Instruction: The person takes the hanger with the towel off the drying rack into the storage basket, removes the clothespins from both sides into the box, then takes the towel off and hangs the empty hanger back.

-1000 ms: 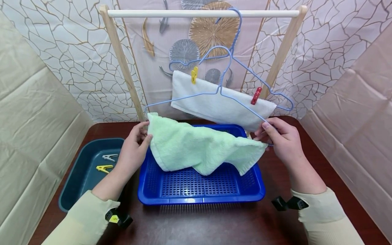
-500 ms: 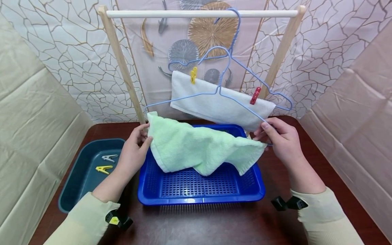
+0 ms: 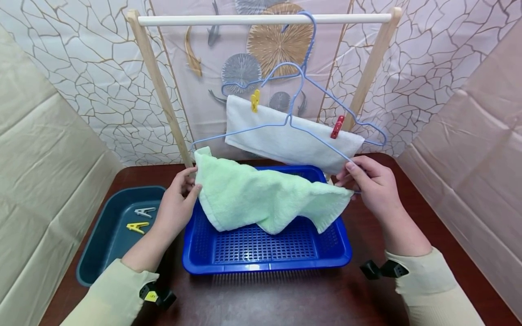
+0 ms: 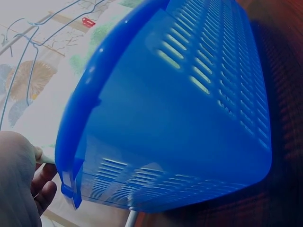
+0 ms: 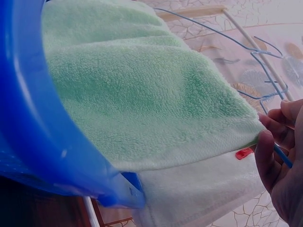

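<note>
A light green towel (image 3: 261,194) is draped over the lower part of a blue wire hanger (image 3: 318,136), above a blue plastic basket (image 3: 267,267). At the towel's left edge my left hand (image 3: 177,199) pinches the cloth between thumb and fingers. My right hand (image 3: 375,185) grips the hanger's right end along with the towel's right corner; the right wrist view shows the blue wire running through those fingers (image 5: 266,156). The hanger's hook points up and is off the rail. Most of the hanger's bottom bar is hidden by the towel.
Behind, a white towel (image 3: 281,133) hangs from a second blue hanger (image 3: 342,104) on the white rail (image 3: 228,20), held by a yellow peg (image 3: 254,101) and a red peg (image 3: 337,127). At left, a teal tray (image 3: 95,240) holds a grey peg (image 3: 144,212) and a yellow peg (image 3: 137,227).
The whole head view has shifted slightly, with the rack and hanging things now a little further left. Both hands keep their hold on the green towel and hanger.
</note>
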`<state>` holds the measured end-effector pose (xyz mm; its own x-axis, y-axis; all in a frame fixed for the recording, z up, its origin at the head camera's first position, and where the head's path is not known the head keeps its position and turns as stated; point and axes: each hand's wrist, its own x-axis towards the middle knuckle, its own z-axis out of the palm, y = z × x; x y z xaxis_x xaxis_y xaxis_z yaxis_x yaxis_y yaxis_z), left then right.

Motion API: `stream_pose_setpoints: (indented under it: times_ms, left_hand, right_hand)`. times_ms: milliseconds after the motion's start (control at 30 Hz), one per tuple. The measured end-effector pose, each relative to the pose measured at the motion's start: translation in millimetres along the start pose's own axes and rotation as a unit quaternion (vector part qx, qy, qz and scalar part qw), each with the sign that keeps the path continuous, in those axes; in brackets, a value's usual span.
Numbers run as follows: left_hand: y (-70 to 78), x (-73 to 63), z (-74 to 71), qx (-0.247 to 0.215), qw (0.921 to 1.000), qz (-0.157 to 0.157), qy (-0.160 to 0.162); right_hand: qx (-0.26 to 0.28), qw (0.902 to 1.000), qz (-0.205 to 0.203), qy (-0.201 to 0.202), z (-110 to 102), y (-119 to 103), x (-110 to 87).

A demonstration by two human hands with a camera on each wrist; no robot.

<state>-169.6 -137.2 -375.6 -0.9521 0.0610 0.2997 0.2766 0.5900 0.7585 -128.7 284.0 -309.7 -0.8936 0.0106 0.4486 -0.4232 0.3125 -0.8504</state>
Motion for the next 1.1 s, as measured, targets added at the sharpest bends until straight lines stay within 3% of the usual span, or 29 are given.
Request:
stream_pose_setpoints:
  times_ms: [1100]
  left_hand:
    - [-2.0, -0.8, -0.8, 0.000, 0.9999, -0.009, -0.007]
  right_hand:
    - [-0.005, 1.0000, 0.002, 0.005, 1.3, 1.1, 0.7]
